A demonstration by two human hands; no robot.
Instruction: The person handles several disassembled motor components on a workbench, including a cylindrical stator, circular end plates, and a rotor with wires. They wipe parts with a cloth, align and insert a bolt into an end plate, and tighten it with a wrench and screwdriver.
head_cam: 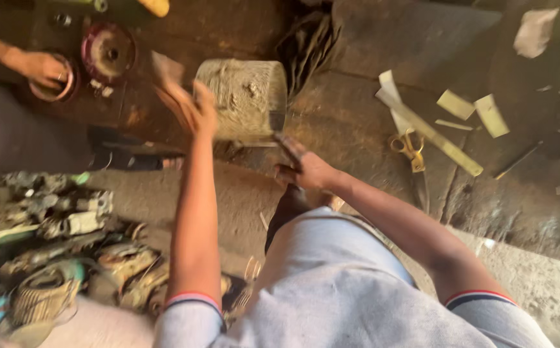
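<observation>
I am steadying the grimy cylindrical block (pixel 244 96) with my open left hand (pixel 189 106) while my right hand (pixel 305 169) is gripping a dark tool (pixel 286 143), its surface mostly uncleaned.

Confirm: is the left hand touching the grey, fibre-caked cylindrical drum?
Cannot tell. In the head view the left hand overlaps the left edge of the grey drum, but motion blur hides any contact or gap.

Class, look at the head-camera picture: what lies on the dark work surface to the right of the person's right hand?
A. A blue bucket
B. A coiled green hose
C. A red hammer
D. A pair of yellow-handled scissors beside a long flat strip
D: the yellow-handled scissors lie on the dark surface next to a long pale strip, right of the right hand.
</observation>
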